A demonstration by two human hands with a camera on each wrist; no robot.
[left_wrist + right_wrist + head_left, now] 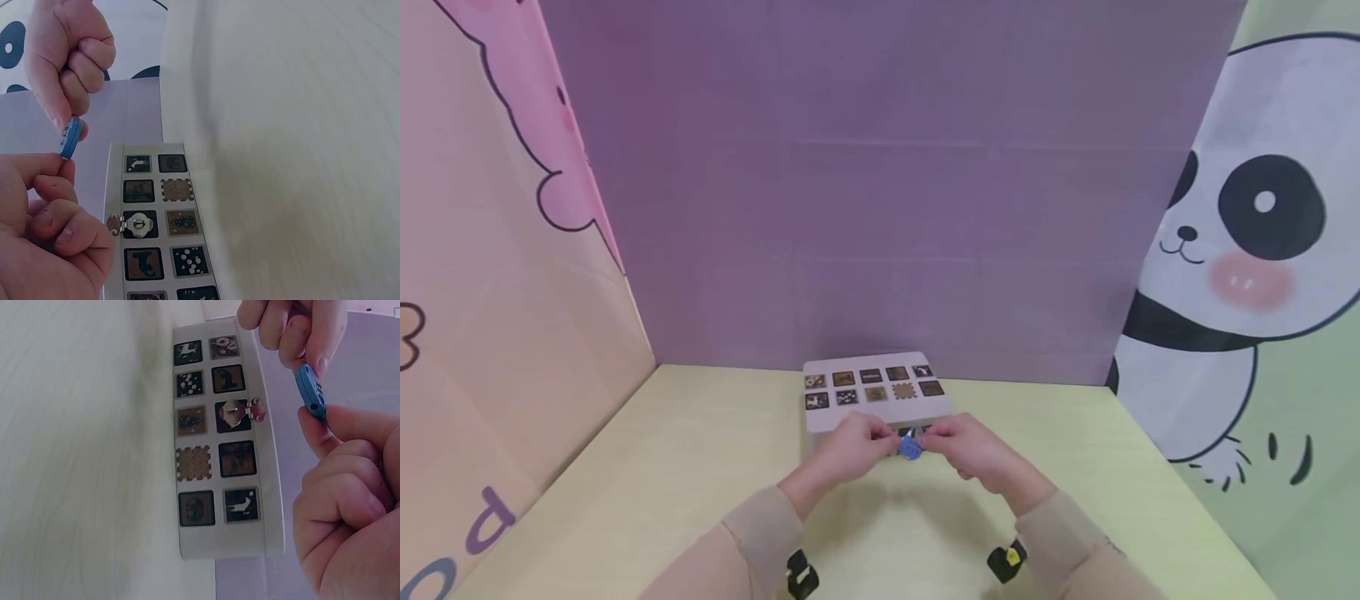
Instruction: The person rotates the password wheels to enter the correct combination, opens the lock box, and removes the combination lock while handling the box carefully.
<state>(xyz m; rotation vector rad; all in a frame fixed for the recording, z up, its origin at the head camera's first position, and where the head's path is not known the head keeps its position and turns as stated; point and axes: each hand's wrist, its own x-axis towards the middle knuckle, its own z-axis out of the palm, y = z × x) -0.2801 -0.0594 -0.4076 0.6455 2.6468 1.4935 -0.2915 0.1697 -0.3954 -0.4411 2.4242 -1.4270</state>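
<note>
A small blue padlock [911, 448] with rows of pale marks on its face is held up between both hands, in front of a white box [880, 417]. My left hand [853, 447] pinches it from one side between thumb and index finger. From the opposite side my right hand [972, 450] pinches it the same way. In the right wrist view the padlock [309, 394] shows its thick blue edge, and the other fingers of both hands are curled in. On the box's front, a silver hasp [138, 224] shows in the left wrist view, apart from the padlock.
Dark and brown square pictures [876, 393] cover the box, which stands at the back of a pale wooden table [722, 450]. Behind it hangs a purple backdrop [880, 208]. A panda-printed sheet [1202, 392] lines the right side, a pink-printed one [512, 292] the left.
</note>
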